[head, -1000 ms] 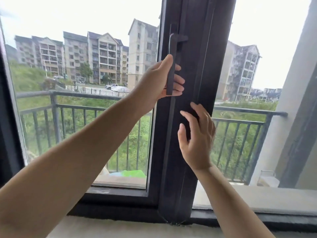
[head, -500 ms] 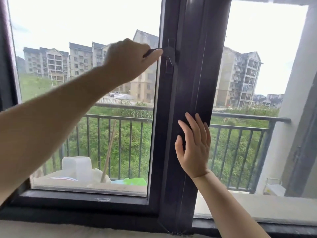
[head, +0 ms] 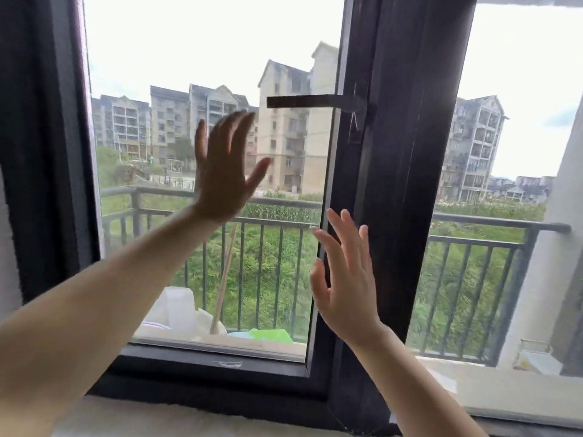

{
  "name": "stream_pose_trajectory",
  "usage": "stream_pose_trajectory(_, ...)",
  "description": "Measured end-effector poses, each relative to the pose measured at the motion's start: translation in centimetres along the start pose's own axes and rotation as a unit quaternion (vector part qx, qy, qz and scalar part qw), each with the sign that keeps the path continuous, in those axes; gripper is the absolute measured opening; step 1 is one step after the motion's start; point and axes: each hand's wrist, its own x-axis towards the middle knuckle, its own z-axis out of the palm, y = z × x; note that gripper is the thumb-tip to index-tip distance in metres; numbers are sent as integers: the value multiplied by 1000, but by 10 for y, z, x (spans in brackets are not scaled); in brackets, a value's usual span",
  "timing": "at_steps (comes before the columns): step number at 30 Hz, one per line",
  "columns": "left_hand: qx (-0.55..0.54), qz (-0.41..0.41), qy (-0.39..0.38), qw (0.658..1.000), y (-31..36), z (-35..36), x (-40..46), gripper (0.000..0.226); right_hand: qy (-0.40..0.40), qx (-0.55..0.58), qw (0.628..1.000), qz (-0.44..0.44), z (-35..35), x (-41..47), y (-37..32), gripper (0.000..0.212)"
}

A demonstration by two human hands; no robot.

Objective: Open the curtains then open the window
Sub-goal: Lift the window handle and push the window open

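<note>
The window (head: 202, 190) is filling most of the view, a smooth pane in a dark, matte metal frame (head: 407, 184) with thick, square-edged bars. Its handle (head: 303, 101), a flat dark bar, is sticking out level to the left from the middle upright. A second ago it was hanging straight down with the left hand wrapped round it; half a second ago that hand was turning it sideways. The left hand (head: 222, 171) is now hovering below the handle, fingers spread wide, holding nothing. The right hand (head: 345, 279), which had been lying flat on the upright, is hanging off it, fingers apart and empty. Beyond the glass, a railing (head: 473, 244) of thin dark bars is crossing in front of rough green grass and pale apartment blocks (head: 293, 130).
</note>
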Motion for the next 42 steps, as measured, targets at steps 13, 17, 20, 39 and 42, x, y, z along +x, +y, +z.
stream_pose_trajectory(13, 85, 213, -99, 968, -71, 27, -74, 55, 22, -174, 983, 55, 123, 7, -3, 46)
stream_pose_trajectory(17, 118, 226, -95, 962, -74, 34, -72, 58, 53, -180, 982, 35, 136, 12, 7, 46)
stream_pose_trajectory(20, 118, 222, -115, 961, -78, 46, -74, 59, 39, -171, 983, 45, 150, 14, 18, 46)
stream_pose_trajectory(39, 354, 202, -152, 901, -134, 214, -68, 64, -95, 19, 993, 71, 367, 75, 159, 57)
stream_pose_trajectory(42, 388, 207, -165, 883, -137, 227, -68, 67, -132, 18, 990, 55, 379, 82, 168, 58)
